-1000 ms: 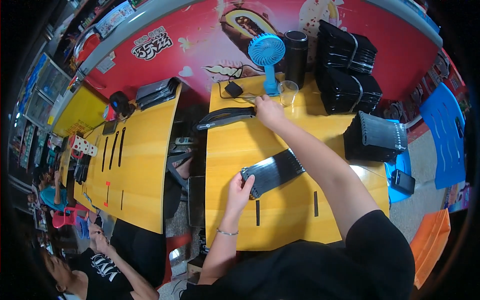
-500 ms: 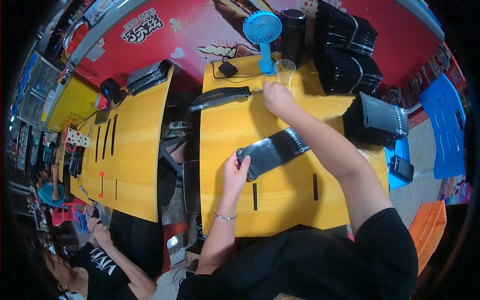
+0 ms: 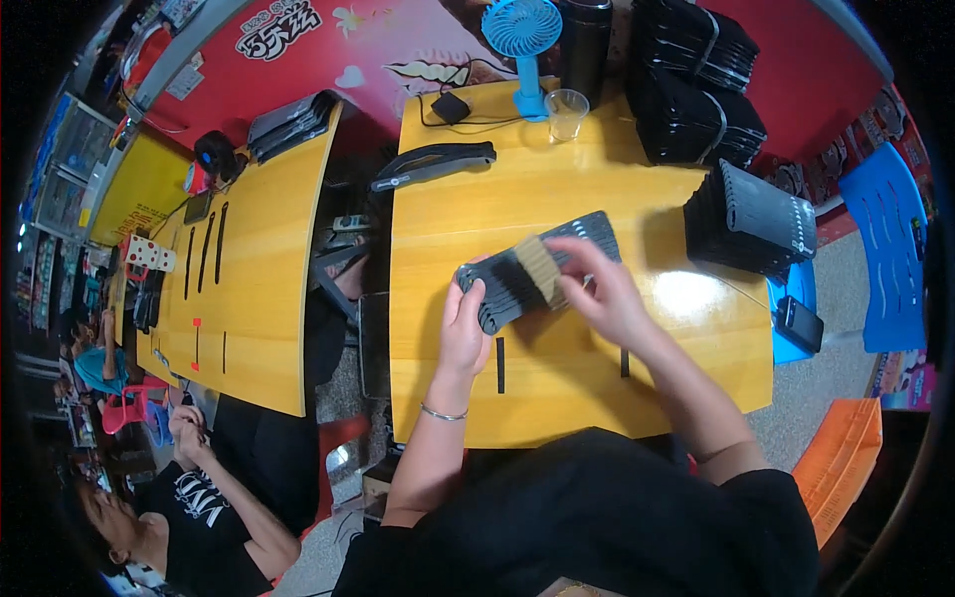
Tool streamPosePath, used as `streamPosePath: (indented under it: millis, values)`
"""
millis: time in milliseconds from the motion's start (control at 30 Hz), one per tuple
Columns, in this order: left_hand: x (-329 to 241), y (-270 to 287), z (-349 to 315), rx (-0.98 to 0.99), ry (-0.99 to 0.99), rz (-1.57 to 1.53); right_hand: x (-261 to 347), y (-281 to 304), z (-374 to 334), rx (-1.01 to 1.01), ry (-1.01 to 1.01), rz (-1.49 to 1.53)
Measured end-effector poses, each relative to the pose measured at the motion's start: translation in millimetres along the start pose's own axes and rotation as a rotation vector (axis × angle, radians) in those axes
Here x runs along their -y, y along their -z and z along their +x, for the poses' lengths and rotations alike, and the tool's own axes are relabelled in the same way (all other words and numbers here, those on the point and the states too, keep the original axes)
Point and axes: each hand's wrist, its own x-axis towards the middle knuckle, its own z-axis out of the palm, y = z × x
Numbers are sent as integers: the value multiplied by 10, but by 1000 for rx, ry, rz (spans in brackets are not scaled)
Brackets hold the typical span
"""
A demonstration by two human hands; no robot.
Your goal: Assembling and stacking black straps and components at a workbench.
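Observation:
A flat, layered bundle of dark grey folded pieces [image 3: 497,310] hangs tilted over the yellow table, its right end higher. My left hand [image 3: 462,333] grips the bundle's left end, thumb on top and fingers underneath. Across the bundle's middle lies a tan ribbed strip [image 3: 539,271]. The thumb and forefinger of my right hand [image 3: 607,294] close at the strip's right side. Whether the strip runs all the way round beneath is hidden. Two short black strips lie on the tabletop, one below the bundle [image 3: 501,365], the other partly behind my right forearm.
At the back stand a blue fan [image 3: 522,30], a clear cup [image 3: 566,116], a black bottle [image 3: 585,50] and tied black stacks [image 3: 686,109]. A grey stack [image 3: 741,224] sits at the right edge. A black curved strap [image 3: 435,164] lies back left. A person sits at another table left.
My right hand has come back from beside the clear cup to the bundle. The tan strip now shows across the bundle, which has risen slightly in view.

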Motion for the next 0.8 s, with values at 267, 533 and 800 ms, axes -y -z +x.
streamPosePath:
  millis: [267,533,800]
  values:
    - [-26,-233,-105,183,96,-93,-128,-137,-191,-135,128,3]
    - [1,-389,-150,232,83,-137,-168,-96,-244,-162,223,-121]
    - [49,-433,-198,224,131,0,-105,24,-239,-146,312,-161]
